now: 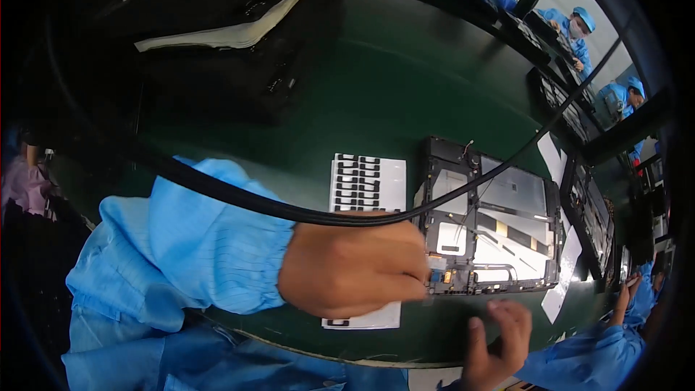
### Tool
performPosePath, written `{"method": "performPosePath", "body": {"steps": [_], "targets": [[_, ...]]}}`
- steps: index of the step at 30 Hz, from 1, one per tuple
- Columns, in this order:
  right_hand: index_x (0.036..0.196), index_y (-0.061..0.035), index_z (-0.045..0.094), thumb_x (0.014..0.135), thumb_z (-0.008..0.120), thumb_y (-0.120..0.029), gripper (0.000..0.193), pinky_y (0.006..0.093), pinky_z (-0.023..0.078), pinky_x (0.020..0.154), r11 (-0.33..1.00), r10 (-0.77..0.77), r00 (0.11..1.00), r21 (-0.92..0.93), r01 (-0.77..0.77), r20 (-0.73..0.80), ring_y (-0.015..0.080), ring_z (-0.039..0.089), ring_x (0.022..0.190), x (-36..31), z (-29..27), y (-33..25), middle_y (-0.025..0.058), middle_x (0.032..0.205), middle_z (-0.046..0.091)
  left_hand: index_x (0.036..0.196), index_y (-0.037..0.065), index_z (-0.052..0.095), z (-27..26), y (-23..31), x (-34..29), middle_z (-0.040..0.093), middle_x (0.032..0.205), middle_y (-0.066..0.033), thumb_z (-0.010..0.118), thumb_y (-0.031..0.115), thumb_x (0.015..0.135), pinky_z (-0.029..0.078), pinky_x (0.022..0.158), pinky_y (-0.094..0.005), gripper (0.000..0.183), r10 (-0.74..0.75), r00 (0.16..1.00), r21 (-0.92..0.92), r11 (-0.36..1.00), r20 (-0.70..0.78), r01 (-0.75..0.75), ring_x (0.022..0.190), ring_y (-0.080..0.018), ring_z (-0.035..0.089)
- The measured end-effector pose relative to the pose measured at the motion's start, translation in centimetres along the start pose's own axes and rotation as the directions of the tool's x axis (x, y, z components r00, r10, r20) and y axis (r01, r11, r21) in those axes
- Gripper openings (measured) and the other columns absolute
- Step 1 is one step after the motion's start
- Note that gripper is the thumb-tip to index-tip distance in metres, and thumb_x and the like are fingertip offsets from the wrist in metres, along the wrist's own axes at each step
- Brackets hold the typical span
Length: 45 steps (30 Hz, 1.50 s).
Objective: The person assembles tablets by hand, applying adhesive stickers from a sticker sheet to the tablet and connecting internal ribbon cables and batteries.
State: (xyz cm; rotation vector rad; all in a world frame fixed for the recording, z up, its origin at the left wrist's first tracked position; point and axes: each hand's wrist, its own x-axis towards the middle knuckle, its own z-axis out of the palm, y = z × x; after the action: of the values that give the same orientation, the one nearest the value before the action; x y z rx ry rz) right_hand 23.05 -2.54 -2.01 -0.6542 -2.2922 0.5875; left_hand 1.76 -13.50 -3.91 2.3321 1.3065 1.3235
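My left hand [355, 268], in a blue sleeve, reaches across a white sheet with rows of small black adhesive pieces [358, 181]. Its fingers are pinched together at the lower left corner of an opened black device frame [449, 156]. Whatever those fingertips hold, if anything, is hidden. Inside the frame are pale and silvery panels, thin wires and a small circuit part [450, 276] close to my left fingertips. My right hand [503, 344] is below the frame's near edge, apart from it, thumb and fingers spread and slightly bent, with nothing visible in them.
A black cable [347, 219] arcs across the picture above my left wrist. The green bench [420, 65] carries a dark bulky item with a pale edge strip [239, 35] at far left. More black frames [590, 210] stand at right. Several co-workers in blue sit beyond and at right.
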Motion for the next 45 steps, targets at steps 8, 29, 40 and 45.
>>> {"method": "performPosePath", "body": {"steps": [8,29,40,45], "targets": [[0.079,-0.0007,0.06,0.066,0.063,0.002,0.013,0.0267,0.039,0.051,0.991,-0.119,0.987,0.066,0.112,0.109,0.0219,0.053,0.06,-0.3,4.3,-5.3,0.0111,0.074,0.057,0.102,-0.003,0.054,0.0,0.7,-3.3,0.054,0.101,-0.0187,0.065,0.011,0.067,0.046,0.072,-0.0393,0.039,-0.228,0.974,0.17,0.96,0.007,0.224,0.084,-0.033,0.055],[0.065,0.0015,0.054,0.055,0.06,0.001,0.012,0.0403,0.036,0.075,0.923,-0.375,0.926,-0.078,0.378,0.049,0.0309,0.048,0.091,0.9,6.6,-5.1,0.0145,0.101,0.054,0.111,-0.001,0.049,-1.3,2.4,-2.2,0.043,0.121,-0.0177,0.062,0.021,0.067,0.031,0.091,-0.0422,0.051,-0.396,0.895,0.433,0.857,0.207,0.279,0.111,-0.0316,0.041],[0.068,0.0019,0.058,0.067,0.055,-0.001,0.004,0.0248,0.034,0.072,0.804,0.444,0.884,0.5,-0.323,-0.143,0.0158,0.048,0.085,2.1,-5.6,9.2,0.0114,0.097,0.055,0.098,-0.005,0.055,2.8,1.1,5.7,0.052,0.107,-0.0198,0.062,0.008,0.065,0.043,0.076,-0.0387,0.037,0.01,0.967,0.252,0.965,0.254,-0.076,0.094,-0.0313,0.052],[0.068,0.0014,0.058,0.064,0.058,0.0,0.004,0.0407,0.022,0.098,0.752,0.369,0.929,0.573,-0.326,0.044,0.0295,0.04,0.111,3.1,-4.8,10.8,0.0141,0.099,0.057,0.094,-0.008,0.054,7.1,-2.2,10.0,0.053,0.104,-0.0176,0.052,0.006,0.069,0.045,0.073,-0.0306,0.029,0.164,0.937,0.264,0.931,0.309,-0.25,0.091,-0.0273,0.053]]}}
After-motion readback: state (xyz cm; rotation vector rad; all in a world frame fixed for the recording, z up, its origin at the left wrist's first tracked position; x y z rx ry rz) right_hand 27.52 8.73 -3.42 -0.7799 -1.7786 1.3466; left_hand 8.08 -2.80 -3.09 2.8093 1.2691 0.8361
